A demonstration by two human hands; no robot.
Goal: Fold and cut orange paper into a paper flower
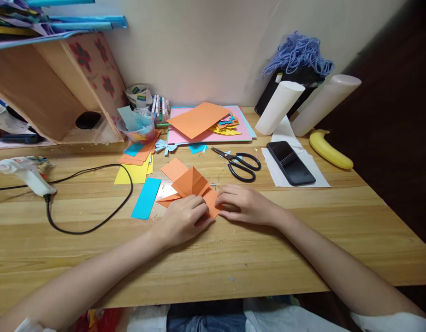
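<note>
Between our two hands, on a pale wooden desk [303,240], lies one folded orange paper [194,186]. Our left hand [183,221] presses flat on its near edge with fingers curled down, and our right hand [242,205] pinches its right corner, fingertips touching the sheet. Both hands are closed down on the paper, not spread.

Just beyond the fold, away from us, sits one smaller orange square [174,168]. To the left of our left hand lies one blue paper strip [146,198], and past it a loose stack of yellow and orange sheets [135,168]. Farther left, one white glue gun [24,173] rests on its side, its black cord [95,216] looping across the desk toward the blue strip.

Beyond our right hand lies one pair of black-handled scissors [240,163], blades shut. To their right, one black phone [291,162] rests on a white sheet [303,177], with one banana [329,150] farther right near the desk edge. Two white rolls [280,107] lean against the wall there, beneath one tangle of blue yarn [298,55].

Straight ahead of the fold, a pink sheet [199,136] carries one large orange sheet [197,119] and a pile of small cut scraps. Left of that stand one clear cup [139,129], a row of markers [160,108] and one tape roll [139,94].

Behind everything rises a plain cream wall [206,46]. At far left a wooden shelf unit [43,92] leans, with coloured papers stacked on top.
</note>
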